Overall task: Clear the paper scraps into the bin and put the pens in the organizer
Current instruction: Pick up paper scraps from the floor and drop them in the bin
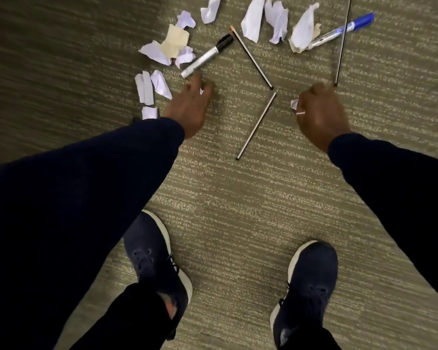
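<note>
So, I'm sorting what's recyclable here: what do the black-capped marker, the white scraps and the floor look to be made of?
The black-capped marker looks like plastic: a smooth, light barrel with a slight sheen and a black cap. The white scraps look like thin matte paper, creased and crumpled. The floor looks like low-pile carpet, with a ribbed, fibrous beige-grey weave.

Matt, ribbed carpet (238, 223) covers the floor; crumpled paper scraps (253, 18) lie at twelve o'clock; a glossy plastic marker (205, 58) at eleven; knit cloth shoes (149, 253) at six.
</note>
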